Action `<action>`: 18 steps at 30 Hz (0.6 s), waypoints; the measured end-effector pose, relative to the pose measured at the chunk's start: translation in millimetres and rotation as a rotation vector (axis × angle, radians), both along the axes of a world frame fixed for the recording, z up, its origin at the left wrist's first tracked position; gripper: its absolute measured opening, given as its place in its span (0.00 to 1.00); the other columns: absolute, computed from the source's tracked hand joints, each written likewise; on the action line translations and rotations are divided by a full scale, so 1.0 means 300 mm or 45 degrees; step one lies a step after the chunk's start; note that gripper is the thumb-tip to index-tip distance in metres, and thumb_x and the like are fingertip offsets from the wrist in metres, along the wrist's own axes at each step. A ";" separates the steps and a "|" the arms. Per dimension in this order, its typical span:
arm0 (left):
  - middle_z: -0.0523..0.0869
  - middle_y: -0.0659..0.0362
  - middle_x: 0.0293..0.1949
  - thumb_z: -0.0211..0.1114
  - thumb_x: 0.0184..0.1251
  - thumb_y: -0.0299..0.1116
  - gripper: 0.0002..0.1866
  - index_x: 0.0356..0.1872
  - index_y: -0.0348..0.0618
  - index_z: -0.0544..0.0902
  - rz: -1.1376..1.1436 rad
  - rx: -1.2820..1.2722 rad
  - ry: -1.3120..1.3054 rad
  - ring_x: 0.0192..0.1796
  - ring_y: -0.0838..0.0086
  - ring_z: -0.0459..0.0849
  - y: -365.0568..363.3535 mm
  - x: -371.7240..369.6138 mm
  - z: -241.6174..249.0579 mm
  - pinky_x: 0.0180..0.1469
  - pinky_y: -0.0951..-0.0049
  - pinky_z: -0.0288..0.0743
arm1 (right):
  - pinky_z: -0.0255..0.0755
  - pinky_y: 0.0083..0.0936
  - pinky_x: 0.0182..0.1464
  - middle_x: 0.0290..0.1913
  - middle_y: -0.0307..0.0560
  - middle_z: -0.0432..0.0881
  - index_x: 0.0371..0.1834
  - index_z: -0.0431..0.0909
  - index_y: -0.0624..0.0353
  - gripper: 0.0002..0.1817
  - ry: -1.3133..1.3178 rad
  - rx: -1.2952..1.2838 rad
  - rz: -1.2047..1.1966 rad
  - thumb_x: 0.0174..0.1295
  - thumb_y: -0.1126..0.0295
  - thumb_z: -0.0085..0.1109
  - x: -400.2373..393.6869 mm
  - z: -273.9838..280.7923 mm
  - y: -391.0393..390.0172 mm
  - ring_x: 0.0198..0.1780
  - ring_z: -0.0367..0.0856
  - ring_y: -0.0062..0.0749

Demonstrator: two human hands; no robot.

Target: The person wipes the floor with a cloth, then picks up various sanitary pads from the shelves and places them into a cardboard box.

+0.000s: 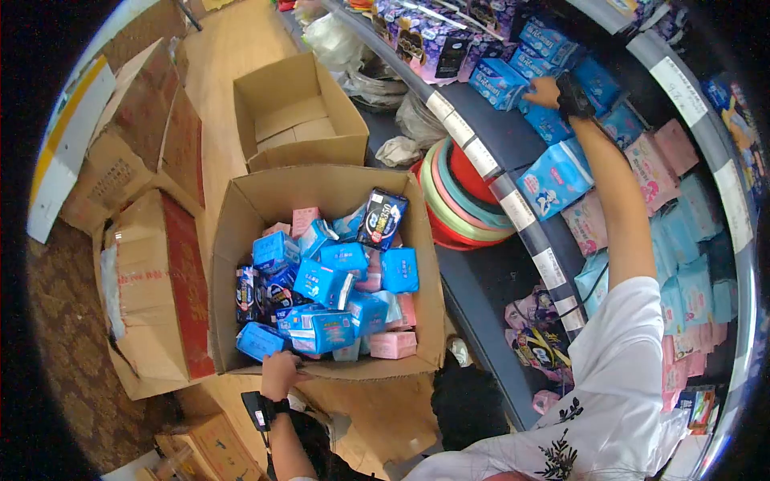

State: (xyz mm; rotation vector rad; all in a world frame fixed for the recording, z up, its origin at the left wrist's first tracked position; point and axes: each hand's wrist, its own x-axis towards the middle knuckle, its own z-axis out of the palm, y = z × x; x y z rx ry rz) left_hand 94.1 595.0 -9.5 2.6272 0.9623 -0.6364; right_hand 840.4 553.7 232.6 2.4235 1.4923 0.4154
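Note:
My left hand (281, 373) grips the near rim of a large open cardboard box (321, 186), its fingers closed over the edge. Inside is a jumbled heap of sanitary pad packs: blue packs (322, 282), pink packs (393, 345) and a dark navy pack (382, 218) on top. My right arm reaches out over the shelf at the right. Up there my right hand (544, 94) has its fingers closed at the end of a blue sanitary pad pack (497, 83); part of the grip is hidden. More blue packs (544, 42) stand just beyond it.
Another open cardboard box (301, 112) stands behind the full one. Worn cartons (152, 289) crowd the left side. Colourful round stools or basins (465, 200) sit under the shelf edge (481, 158). Light-blue packs (694, 293) and pink packs (651, 172) line the shelf near my arm.

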 end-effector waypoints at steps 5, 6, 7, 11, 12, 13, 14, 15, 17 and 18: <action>0.82 0.60 0.32 0.68 0.35 0.57 0.23 0.31 0.54 0.84 0.117 -0.140 0.038 0.41 0.65 0.78 0.005 0.014 0.022 0.42 0.62 0.67 | 0.70 0.37 0.40 0.33 0.60 0.78 0.34 0.76 0.63 0.26 -0.085 -0.142 -0.047 0.45 0.49 0.56 -0.136 0.044 -0.067 0.37 0.77 0.49; 0.82 0.60 0.32 0.68 0.35 0.57 0.23 0.31 0.54 0.84 0.134 -0.128 0.029 0.41 0.65 0.78 0.001 0.013 0.024 0.42 0.62 0.67 | 0.70 0.37 0.40 0.33 0.60 0.78 0.34 0.76 0.63 0.26 -0.093 -0.129 -0.030 0.45 0.49 0.56 -0.188 0.067 -0.074 0.37 0.77 0.49; 0.82 0.59 0.32 0.67 0.36 0.57 0.23 0.30 0.52 0.84 0.103 -0.088 0.057 0.40 0.65 0.78 -0.004 0.013 0.021 0.42 0.62 0.67 | 0.70 0.37 0.41 0.35 0.60 0.78 0.35 0.76 0.63 0.25 -0.061 -0.120 0.038 0.46 0.49 0.56 -0.282 0.113 -0.078 0.38 0.76 0.49; 0.82 0.58 0.31 0.66 0.37 0.55 0.21 0.29 0.52 0.84 0.065 -0.011 0.030 0.39 0.65 0.79 -0.013 0.011 -0.012 0.41 0.63 0.68 | 0.70 0.37 0.44 0.40 0.56 0.77 0.40 0.75 0.61 0.23 0.086 -0.188 0.240 0.51 0.52 0.54 -0.693 0.298 -0.065 0.43 0.75 0.48; 0.82 0.58 0.31 0.66 0.37 0.54 0.21 0.29 0.52 0.84 0.056 0.010 0.024 0.39 0.65 0.79 -0.012 0.010 -0.027 0.40 0.63 0.68 | 0.70 0.38 0.43 0.40 0.55 0.77 0.39 0.75 0.60 0.22 0.074 -0.183 0.215 0.51 0.53 0.53 -0.796 0.321 -0.070 0.43 0.76 0.47; 0.82 0.58 0.31 0.66 0.38 0.54 0.20 0.29 0.51 0.83 0.049 0.031 0.007 0.39 0.65 0.79 -0.012 0.011 -0.042 0.40 0.63 0.68 | 0.70 0.38 0.43 0.40 0.55 0.77 0.38 0.76 0.59 0.22 0.144 -0.101 0.318 0.50 0.52 0.54 -0.916 0.340 -0.087 0.42 0.76 0.47; 0.82 0.58 0.31 0.65 0.38 0.53 0.20 0.29 0.51 0.83 0.047 0.046 -0.006 0.38 0.65 0.79 -0.007 0.008 -0.052 0.40 0.63 0.68 | 0.70 0.39 0.42 0.38 0.54 0.78 0.38 0.76 0.58 0.21 0.094 -0.035 0.490 0.48 0.52 0.55 -0.922 0.274 -0.076 0.41 0.76 0.47; 0.82 0.58 0.30 0.65 0.38 0.53 0.19 0.28 0.51 0.83 0.040 0.059 -0.016 0.38 0.65 0.79 -0.006 0.007 -0.063 0.39 0.63 0.68 | 0.70 0.40 0.40 0.36 0.53 0.78 0.37 0.76 0.57 0.20 0.201 -0.038 0.503 0.47 0.54 0.56 -1.059 0.291 -0.108 0.40 0.76 0.47; 0.82 0.58 0.30 0.64 0.39 0.52 0.18 0.28 0.51 0.83 0.029 0.077 -0.039 0.38 0.64 0.79 -0.001 0.000 -0.074 0.39 0.63 0.69 | 0.70 0.38 0.39 0.33 0.53 0.77 0.36 0.76 0.56 0.20 0.245 -0.185 0.603 0.47 0.52 0.57 -1.287 0.291 -0.186 0.37 0.76 0.46; 0.82 0.57 0.30 0.64 0.39 0.51 0.18 0.28 0.51 0.83 0.024 0.083 -0.046 0.37 0.64 0.79 -0.005 -0.009 -0.081 0.38 0.63 0.69 | 0.70 0.38 0.38 0.31 0.53 0.77 0.37 0.75 0.56 0.20 0.491 0.000 0.899 0.49 0.53 0.57 -1.334 0.232 -0.240 0.36 0.76 0.46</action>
